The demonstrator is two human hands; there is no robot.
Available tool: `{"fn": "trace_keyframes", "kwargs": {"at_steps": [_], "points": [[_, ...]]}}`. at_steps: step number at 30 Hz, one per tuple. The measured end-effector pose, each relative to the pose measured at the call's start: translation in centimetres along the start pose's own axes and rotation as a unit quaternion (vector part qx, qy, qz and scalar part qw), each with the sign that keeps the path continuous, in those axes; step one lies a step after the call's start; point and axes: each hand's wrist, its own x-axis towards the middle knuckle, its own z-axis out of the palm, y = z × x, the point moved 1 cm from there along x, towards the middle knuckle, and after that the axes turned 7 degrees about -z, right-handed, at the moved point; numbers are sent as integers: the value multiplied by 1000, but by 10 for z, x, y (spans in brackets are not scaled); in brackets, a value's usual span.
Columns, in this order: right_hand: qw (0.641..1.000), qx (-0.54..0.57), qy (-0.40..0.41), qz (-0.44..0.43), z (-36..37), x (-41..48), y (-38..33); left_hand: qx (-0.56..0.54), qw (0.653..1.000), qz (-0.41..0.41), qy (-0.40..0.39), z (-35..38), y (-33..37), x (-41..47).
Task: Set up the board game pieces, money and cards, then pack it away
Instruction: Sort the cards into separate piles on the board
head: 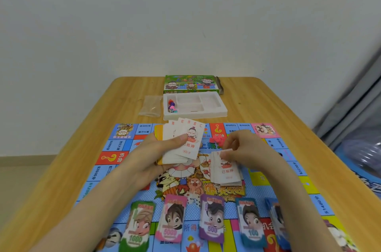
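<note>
Head view: table (268, 107) is carrying everything; game board (115, 169) is lying flat over its near half. Box (190, 83) is sitting at the table's far edge, with the white tray (214, 111) just in front and a plastic bag (151, 107) beside the tray's left side.

Five money stacks are lining the board's near edge: 1000 stack (138, 227), 5000 stack (172, 220), 500 stack (212, 218), 100 stack (250, 223) and blue stack (276, 220), value unreadable.

Left hand (152, 155) is gripping the fanned cards (185, 142) above the board's far-left part, thumb on top. Right hand (241, 148) is pinching the top card (225, 159) of the card pile (225, 175) near the board's centre.

Small red pieces (216, 140) are lying toward the board's far edge. Tokens and die (172, 105) are sitting in the tray's left compartment.

Risks, my read:
- The fan is looking loose, so a thumb slip would be dumping cards across the board.
- The pile is sitting skewed, so a dragging fingertip would be spreading it.
- Yellow cards behind the fan could be getting mixed in.
</note>
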Motion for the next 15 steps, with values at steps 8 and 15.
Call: {"fn": "trace_keyframes", "kwargs": {"at_steps": [8,15], "points": [[994,-9,97,-59,3,4,-1,14,1000,0,-14,0,-1,-1],[952,249,52,-171,9,-5,-29,22,1000,6,-18,2,-2,-1]]}}
